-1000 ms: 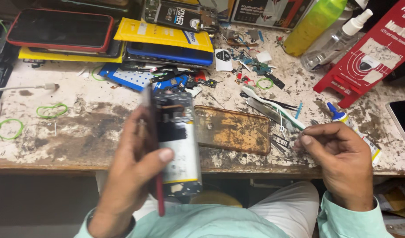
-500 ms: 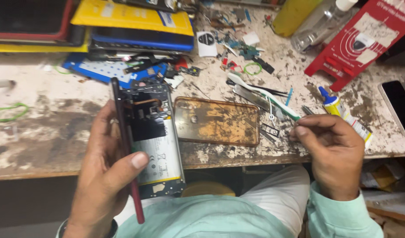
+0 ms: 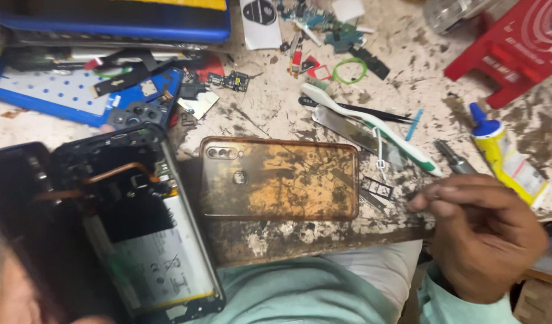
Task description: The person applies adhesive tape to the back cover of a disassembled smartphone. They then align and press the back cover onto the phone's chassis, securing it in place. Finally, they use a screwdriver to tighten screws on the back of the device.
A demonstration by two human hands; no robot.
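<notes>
An opened phone [image 3: 150, 240], with its battery and dark circuit parts showing, tilts over the table's front edge at the lower left. My left hand [image 3: 6, 294] grips it from the left and is mostly out of frame and blurred. A worn orange-brown phone back cover [image 3: 288, 180] lies flat on the table just right of the phone. My right hand [image 3: 486, 234] rests at the table's front right with its fingers curled together, fingertips close to a small dark card tray [image 3: 378, 189]. A metal rod [image 3: 453, 157] pokes out above its knuckles; whether it is held is unclear.
A white-and-green toothbrush [image 3: 372, 123], black tweezers [image 3: 354, 108] and a yellow glue bottle with a blue tip [image 3: 507, 159] lie behind the cover. A blue work mat [image 3: 54, 96], small circuit parts, a green rubber band [image 3: 350, 70] and a red package [image 3: 516, 48] crowd the stained table [image 3: 324, 234].
The view has dropped and closed in on the table. The opened phone has moved lower and to the left. My right hand has stayed at the table's front edge, fingers still curled.
</notes>
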